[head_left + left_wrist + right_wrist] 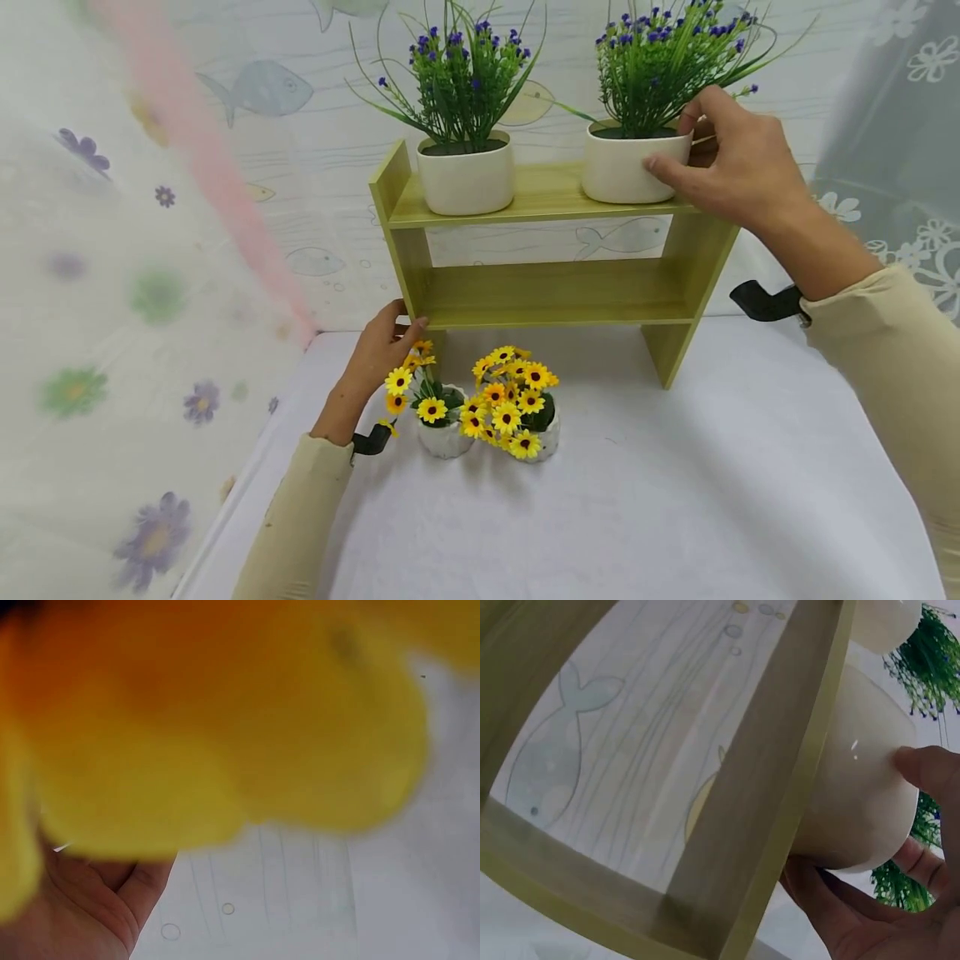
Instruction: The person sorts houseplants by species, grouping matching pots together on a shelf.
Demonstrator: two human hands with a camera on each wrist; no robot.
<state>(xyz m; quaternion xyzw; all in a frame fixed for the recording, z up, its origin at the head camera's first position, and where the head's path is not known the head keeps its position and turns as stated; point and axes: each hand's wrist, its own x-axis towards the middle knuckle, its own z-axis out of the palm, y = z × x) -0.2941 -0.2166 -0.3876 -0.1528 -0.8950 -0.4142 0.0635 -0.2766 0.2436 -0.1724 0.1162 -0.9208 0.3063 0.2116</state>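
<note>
A two-tier wooden shelf stands against the wall. My right hand grips the right end of a white oval flowerpot of purple-flowered grass on the top board, thumb on the front and fingers at the rim and end. In the right wrist view, the fingers of that hand curl round the glossy pot. My left hand holds the shelf's left side panel by its lower part, thumb in front. Blurred yellow petals hide most of the left hand in the left wrist view.
A matching white flowerpot sits at the top board's left. Before the shelf, two small pots of yellow daisies, the left pot and the right pot, stand on the white tablecloth. Daisies crowd the left wrist. A patterned curtain hangs left.
</note>
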